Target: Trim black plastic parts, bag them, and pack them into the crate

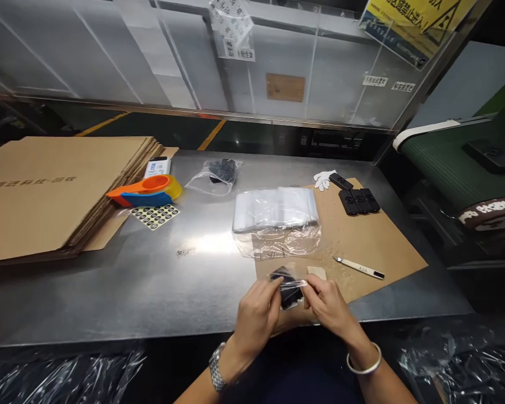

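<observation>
My left hand [258, 306] is closed on a flat black item inside a clear plastic bag [290, 292], just over the table's front edge. The fingers of my right hand [326, 303] pinch the bag's clear film, which is pulled taut between both hands. Part of the black item is hidden by my fingers and glare. Beyond my hands lies a stack of clear plastic bags [276, 210] in a loose wrapper. A pale knife-like tool [359, 268] marked A26 rests to the right. A small beige piece [317, 273] sits behind my right fingers.
Several black devices [359, 201] and a white glove [323, 180] lie on the cardboard sheet [387, 252]. At left are stacked flat cartons [46, 191], an orange-and-blue tape dispenser [147, 191] and a sticker sheet [155, 215]. A green conveyor [450, 148] runs at right, below a transparent screen [336, 56].
</observation>
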Available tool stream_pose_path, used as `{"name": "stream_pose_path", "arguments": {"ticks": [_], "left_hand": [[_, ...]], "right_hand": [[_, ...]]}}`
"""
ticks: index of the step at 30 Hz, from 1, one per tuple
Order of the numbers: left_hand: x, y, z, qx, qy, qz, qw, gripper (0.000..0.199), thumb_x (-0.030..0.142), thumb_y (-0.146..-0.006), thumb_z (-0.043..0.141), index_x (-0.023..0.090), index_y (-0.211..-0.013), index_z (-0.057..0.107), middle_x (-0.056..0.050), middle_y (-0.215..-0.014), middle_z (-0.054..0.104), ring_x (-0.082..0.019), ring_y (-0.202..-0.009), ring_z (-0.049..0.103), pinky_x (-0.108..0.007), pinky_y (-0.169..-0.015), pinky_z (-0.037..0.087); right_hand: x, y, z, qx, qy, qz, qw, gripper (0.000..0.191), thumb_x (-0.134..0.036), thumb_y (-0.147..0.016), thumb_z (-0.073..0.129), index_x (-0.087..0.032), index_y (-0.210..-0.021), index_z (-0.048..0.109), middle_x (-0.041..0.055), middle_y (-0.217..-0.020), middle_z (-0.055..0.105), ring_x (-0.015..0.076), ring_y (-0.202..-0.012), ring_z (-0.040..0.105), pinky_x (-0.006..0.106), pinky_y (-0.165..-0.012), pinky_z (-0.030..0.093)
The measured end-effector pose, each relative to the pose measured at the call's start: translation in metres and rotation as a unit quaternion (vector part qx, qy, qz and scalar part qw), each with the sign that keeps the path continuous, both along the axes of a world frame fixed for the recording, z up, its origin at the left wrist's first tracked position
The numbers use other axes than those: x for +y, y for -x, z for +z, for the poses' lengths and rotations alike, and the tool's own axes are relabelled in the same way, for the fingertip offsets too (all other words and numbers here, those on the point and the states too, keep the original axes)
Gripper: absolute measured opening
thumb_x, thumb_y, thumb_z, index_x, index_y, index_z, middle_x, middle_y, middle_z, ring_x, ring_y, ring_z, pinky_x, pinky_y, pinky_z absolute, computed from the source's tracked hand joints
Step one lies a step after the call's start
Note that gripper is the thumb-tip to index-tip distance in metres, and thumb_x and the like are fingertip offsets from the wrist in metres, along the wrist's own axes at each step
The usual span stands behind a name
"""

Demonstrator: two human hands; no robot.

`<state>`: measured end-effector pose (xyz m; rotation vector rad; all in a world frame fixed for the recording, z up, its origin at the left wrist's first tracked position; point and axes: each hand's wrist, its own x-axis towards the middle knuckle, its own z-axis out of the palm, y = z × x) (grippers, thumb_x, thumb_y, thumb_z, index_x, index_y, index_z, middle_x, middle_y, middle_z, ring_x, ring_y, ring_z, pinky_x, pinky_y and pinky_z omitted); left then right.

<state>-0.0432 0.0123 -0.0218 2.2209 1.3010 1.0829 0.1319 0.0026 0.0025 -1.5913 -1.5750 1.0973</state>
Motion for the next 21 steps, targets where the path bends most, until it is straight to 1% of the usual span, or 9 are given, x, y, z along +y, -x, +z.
{"name": "stream_pose_path", "arguments": {"ticks": [2,5,7,10,12,14,17,19,21], "left_hand": [[0.008,-0.007,0.017,-0.044,0.029,-0.010,0.999,0.022,0.014,-0.083,0.049,0.021,-0.098,0.062,-0.004,-0.077,0.065,-0.017,-0.070,0.060,-0.026,-0.063,0.045],[0.011,-0.027,0.040,-0.089,0.031,-0.068,0.993,0.020,0.013,-0.082,0.051,0.021,-0.096,0.062,-0.004,-0.074,0.065,-0.015,-0.067,0.060,-0.025,-0.061,0.045],[0.005,-0.045,0.051,-0.092,0.008,-0.141,0.986,0.021,0.012,-0.082,0.051,0.020,-0.098,0.061,-0.003,-0.069,0.061,-0.015,-0.063,0.058,-0.024,-0.058,0.045],[-0.013,-0.073,0.055,-0.082,-0.021,-0.288,0.954,0.029,0.009,-0.082,0.049,0.020,-0.107,0.056,-0.004,-0.071,0.060,-0.015,-0.065,0.057,-0.024,-0.059,0.046],[-0.027,-0.090,0.052,-0.086,-0.040,-0.377,0.922,0.032,0.008,-0.082,0.048,0.019,-0.111,0.053,-0.007,-0.079,0.061,-0.016,-0.072,0.058,-0.025,-0.063,0.048],[-0.039,-0.105,0.045,-0.088,-0.065,-0.445,0.889,0.032,0.006,-0.082,0.047,0.017,-0.111,0.053,-0.008,-0.084,0.062,-0.017,-0.077,0.059,-0.026,-0.068,0.049],[-0.054,-0.123,0.033,-0.067,-0.091,-0.529,0.841,0.032,0.005,-0.081,0.048,0.014,-0.111,0.054,-0.008,-0.079,0.062,-0.016,-0.071,0.057,-0.026,-0.064,0.049],[-0.061,-0.132,0.025,-0.045,-0.085,-0.592,0.800,0.031,0.007,-0.082,0.048,0.014,-0.111,0.055,-0.006,-0.073,0.060,-0.015,-0.063,0.053,-0.024,-0.056,0.047],[-0.064,-0.137,0.018,-0.020,-0.055,-0.646,0.761,0.028,0.009,-0.084,0.045,0.016,-0.108,0.056,-0.005,-0.071,0.060,-0.015,-0.061,0.052,-0.025,-0.053,0.046]], "right_hand": [[-0.006,-0.010,0.007,0.160,0.060,-0.005,0.985,0.027,-0.044,-0.082,0.051,-0.019,-0.083,0.062,-0.0030,-0.050,0.056,0.0089,-0.040,0.046,0.020,-0.043,0.032],[-0.025,-0.019,-0.001,0.320,0.120,-0.150,0.928,0.038,-0.055,-0.076,0.055,-0.017,-0.074,0.058,-0.0054,-0.044,0.052,0.0049,-0.032,0.037,0.016,-0.035,0.025],[-0.043,-0.018,-0.012,0.387,0.164,-0.222,0.880,0.048,-0.064,-0.075,0.049,-0.016,-0.068,0.056,-0.0039,-0.044,0.052,0.0061,-0.033,0.042,0.016,-0.034,0.026],[-0.070,-0.015,-0.022,0.539,0.235,-0.189,0.787,0.064,-0.073,-0.076,0.034,-0.015,-0.077,0.061,0.0032,-0.058,0.061,0.0143,-0.053,0.059,0.022,-0.045,0.041],[-0.085,-0.020,-0.022,0.633,0.217,-0.170,0.723,0.070,-0.075,-0.075,0.030,-0.014,-0.082,0.062,0.0067,-0.068,0.065,0.0182,-0.067,0.063,0.028,-0.056,0.047],[-0.100,-0.033,-0.017,0.683,0.164,-0.197,0.684,0.071,-0.076,-0.073,0.033,-0.013,-0.084,0.061,0.0088,-0.077,0.067,0.0199,-0.075,0.063,0.031,-0.063,0.048],[-0.139,-0.062,-0.011,0.664,0.064,-0.290,0.686,0.066,-0.073,-0.070,0.043,-0.012,-0.089,0.060,0.0112,-0.088,0.067,0.0206,-0.081,0.062,0.033,-0.071,0.048],[-0.182,-0.078,-0.010,0.568,-0.010,-0.388,0.726,0.056,-0.063,-0.073,0.051,-0.013,-0.099,0.057,0.0111,-0.098,0.065,0.0212,-0.087,0.061,0.036,-0.077,0.047],[-0.236,-0.091,-0.010,0.383,-0.042,-0.482,0.787,0.048,-0.048,-0.077,0.056,-0.017,-0.113,0.050,0.0108,-0.111,0.060,0.0228,-0.098,0.058,0.040,-0.087,0.044]]}}
